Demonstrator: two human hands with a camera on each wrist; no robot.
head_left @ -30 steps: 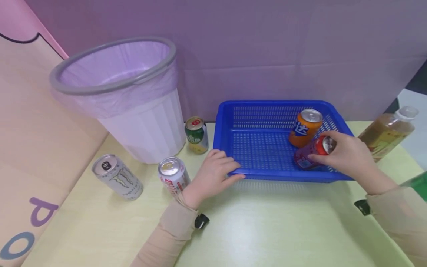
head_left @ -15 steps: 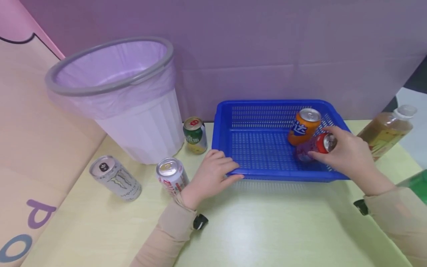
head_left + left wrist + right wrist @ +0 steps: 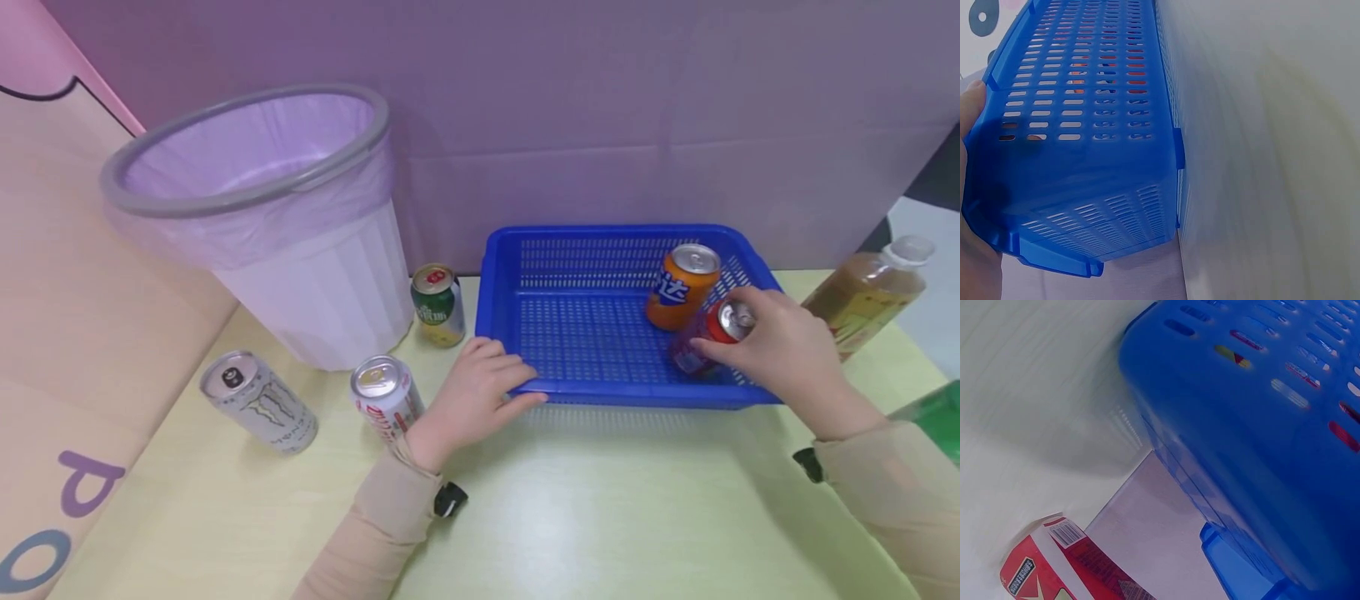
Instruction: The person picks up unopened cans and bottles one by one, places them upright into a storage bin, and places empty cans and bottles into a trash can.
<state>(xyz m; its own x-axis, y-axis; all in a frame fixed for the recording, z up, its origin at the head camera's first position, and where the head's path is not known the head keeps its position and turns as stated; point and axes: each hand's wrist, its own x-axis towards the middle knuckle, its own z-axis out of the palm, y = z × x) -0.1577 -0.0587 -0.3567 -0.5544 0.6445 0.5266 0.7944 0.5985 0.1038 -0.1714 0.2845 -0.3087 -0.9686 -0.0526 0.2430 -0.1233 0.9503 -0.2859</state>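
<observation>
Status, judged: partway. The left hand [image 3: 487,396] curls over the blue basket [image 3: 622,394] rim at its near-left corner. The right hand [image 3: 787,354] pinches the red-topped can [image 3: 693,348] between thumb and fingers; the can tilts inside the basket near its near-right corner, not yet released. Base contact with the basket floor: cannot tell. Hands well apart. Behind that can, the orange can [image 3: 681,292] is in place by the basket's right wall, so 2 cans are inside. Left outside, on the table [image 3: 562,517]: 3 cans, 2 bottles.

Labels, near to far:
- Green bottle [image 3: 933,421], table's right edge: cut by the frame, nothing legible.
- Monster can [image 3: 266,408], toward the table's left edge: claw logo clear.
- White can [image 3: 388,404], off the basket's near-left corner: red lettering, unreadable.
- Red-topped can: print covered or blurred.
- Amber bottle [image 3: 862,300], beyond the basket's right edge: yellow label, unreadable.
- Orange can: white "达" on blue.
- Green can [image 3: 437,310], beside the basket's left edge: white characters, only partly visible.
</observation>
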